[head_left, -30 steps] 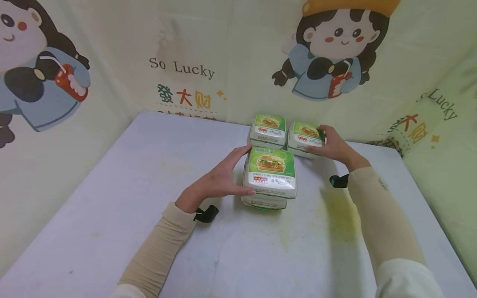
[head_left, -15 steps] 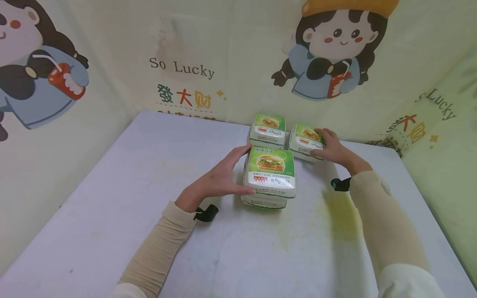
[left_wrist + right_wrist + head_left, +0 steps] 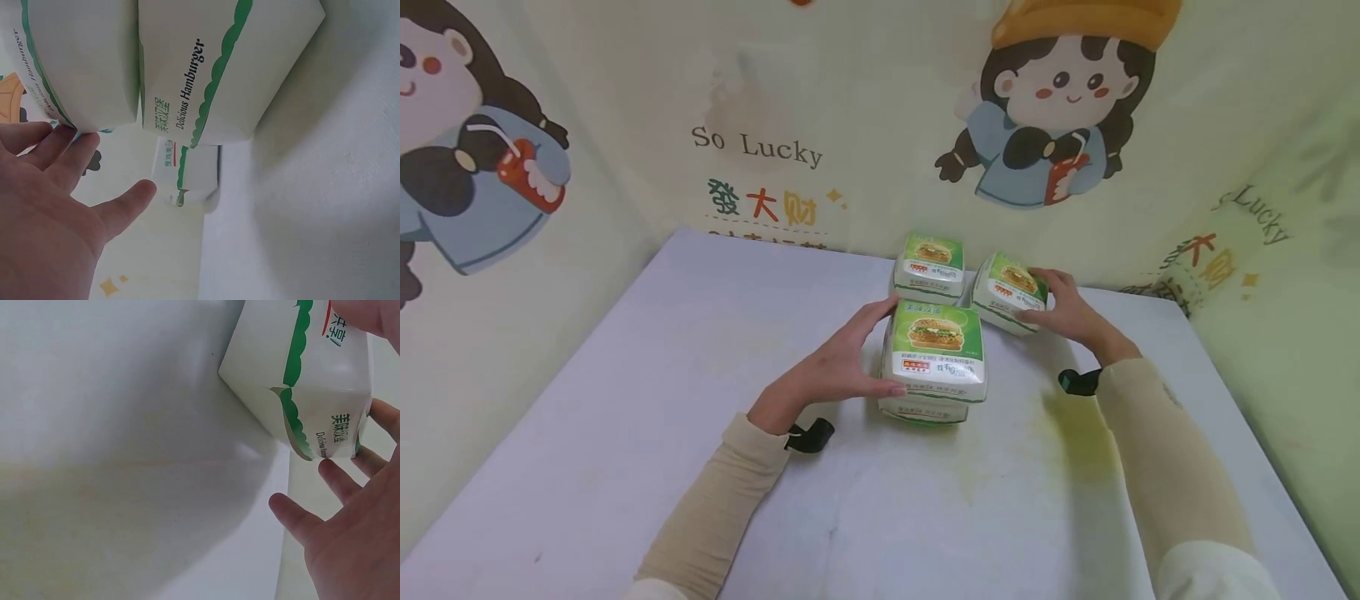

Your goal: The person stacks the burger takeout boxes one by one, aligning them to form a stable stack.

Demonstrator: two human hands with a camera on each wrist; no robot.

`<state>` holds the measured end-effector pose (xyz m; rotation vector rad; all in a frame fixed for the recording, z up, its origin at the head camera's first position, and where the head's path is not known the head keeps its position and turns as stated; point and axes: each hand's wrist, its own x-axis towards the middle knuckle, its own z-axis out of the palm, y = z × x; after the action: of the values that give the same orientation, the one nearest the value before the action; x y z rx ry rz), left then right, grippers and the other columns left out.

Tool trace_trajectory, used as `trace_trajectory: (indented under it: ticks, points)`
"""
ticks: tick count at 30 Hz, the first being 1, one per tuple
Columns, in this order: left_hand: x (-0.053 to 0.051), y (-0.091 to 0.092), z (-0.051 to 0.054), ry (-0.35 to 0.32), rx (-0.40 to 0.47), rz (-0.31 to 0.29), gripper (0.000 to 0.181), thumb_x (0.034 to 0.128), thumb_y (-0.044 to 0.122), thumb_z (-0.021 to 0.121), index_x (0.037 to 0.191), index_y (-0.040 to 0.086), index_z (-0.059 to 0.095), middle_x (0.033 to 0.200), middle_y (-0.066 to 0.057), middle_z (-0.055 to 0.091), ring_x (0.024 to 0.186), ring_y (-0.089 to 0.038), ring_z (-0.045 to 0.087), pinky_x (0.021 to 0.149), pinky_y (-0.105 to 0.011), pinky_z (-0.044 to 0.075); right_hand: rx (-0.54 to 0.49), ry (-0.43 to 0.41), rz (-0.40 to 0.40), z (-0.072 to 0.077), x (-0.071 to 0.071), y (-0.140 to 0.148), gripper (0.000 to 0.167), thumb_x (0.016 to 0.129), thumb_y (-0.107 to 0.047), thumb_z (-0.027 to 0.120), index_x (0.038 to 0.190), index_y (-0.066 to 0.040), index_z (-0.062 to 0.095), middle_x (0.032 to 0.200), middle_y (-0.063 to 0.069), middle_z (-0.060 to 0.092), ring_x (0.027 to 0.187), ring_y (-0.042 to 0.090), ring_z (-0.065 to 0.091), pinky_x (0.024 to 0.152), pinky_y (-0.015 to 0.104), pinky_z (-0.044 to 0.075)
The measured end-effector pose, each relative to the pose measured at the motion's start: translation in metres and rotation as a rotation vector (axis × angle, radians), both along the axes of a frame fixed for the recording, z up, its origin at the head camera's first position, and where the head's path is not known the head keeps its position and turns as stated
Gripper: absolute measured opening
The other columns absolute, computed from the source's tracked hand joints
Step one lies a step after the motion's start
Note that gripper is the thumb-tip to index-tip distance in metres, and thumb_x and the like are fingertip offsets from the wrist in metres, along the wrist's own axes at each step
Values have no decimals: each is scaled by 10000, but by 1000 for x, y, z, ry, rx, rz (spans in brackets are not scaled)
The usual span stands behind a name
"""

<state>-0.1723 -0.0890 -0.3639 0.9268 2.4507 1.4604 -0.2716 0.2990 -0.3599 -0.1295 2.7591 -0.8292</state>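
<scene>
Two green-and-white hamburger boxes are stacked mid-table in the head view. My left hand (image 3: 831, 362) grips the upper box (image 3: 934, 350), thumb at its front and fingers at its far left side. The lower box (image 3: 922, 408) shows only its front beneath; in the left wrist view, the lower box (image 3: 194, 75) stands on the tabletop. Behind the stack, my right hand (image 3: 1067, 312) holds a third box (image 3: 1009, 292) by its right side, thumb in front. That box sits turned at an angle. In the right wrist view, the fingers (image 3: 337, 481) spread along the box (image 3: 312, 369).
Another hamburger box (image 3: 929, 267) stands at the back, left of the turned one and close behind the stack. The white tabletop (image 3: 700, 375) meets a printed cloth wall (image 3: 880, 125) at the back. Cloth also rises along both sides.
The right-hand box has turned, and its right side has come nearer to me, with my right hand following. My left hand stays on the stacked box. The head view has shifted slightly.
</scene>
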Motion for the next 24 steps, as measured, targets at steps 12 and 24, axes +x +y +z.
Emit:
trace_trajectory:
  ticks: [12, 24]
  points:
    - [5, -10, -13, 0, 3, 22, 1139, 720, 445, 864, 1591, 267, 153, 1612, 85, 234, 1493, -142, 239, 1193, -520, 281, -39, 3, 2, -21, 3, -9, 997, 888, -484, 669, 1604, -167, 52, 1644, 200, -86, 1456, 486, 142, 1112, 739, 202]
    - [-4, -4, -2, -1, -6, -1, 1130, 719, 476, 855, 1587, 302, 152, 1602, 136, 233, 1481, -80, 231, 1202, -487, 277, -102, 121, -88, -11, 8, -5, 980, 905, -498, 649, 1602, -142, 59, 1632, 216, 66, 1436, 459, 188, 1124, 696, 244]
